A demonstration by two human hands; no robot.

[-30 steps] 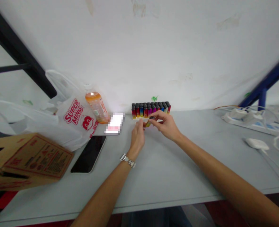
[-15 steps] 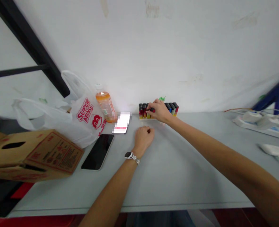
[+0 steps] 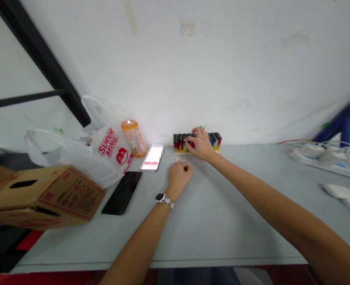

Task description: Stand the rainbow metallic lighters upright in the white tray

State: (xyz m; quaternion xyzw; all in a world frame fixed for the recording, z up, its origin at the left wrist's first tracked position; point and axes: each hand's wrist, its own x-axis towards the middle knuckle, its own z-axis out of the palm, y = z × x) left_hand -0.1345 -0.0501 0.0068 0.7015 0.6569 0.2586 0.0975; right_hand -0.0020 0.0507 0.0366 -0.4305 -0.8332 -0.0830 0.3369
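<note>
Dark-topped batteries point(image 3: 180, 143) in red, yellow, blue and other colours stand upright in rows against the wall. My right hand point(image 3: 201, 145) reaches over the middle of the rows, its thumb and fingers bent together at the battery tops. What its fingertips pinch, if anything, is too small to tell. In front of the rows, my left hand point(image 3: 179, 176) rests on the grey table point(image 3: 216, 221), curled, with a small dark gap between thumb and fingers. It wears a watch point(image 3: 160, 197) at the wrist; what lies inside the curl is hidden.
On the left are a cardboard box point(image 3: 68, 194), a white plastic bag point(image 3: 103, 152), an orange-capped-looking drink bottle point(image 3: 134, 138), a black phone point(image 3: 123, 194) and a lit phone point(image 3: 153, 157). A power strip point(image 3: 326, 158) and a white charger point(image 3: 340, 192) lie right.
My right hand has lowered onto the batteries; the dark-ended red battery that showed in its fingers now sits among the rows or is hidden. The camera view has shifted slightly.
</note>
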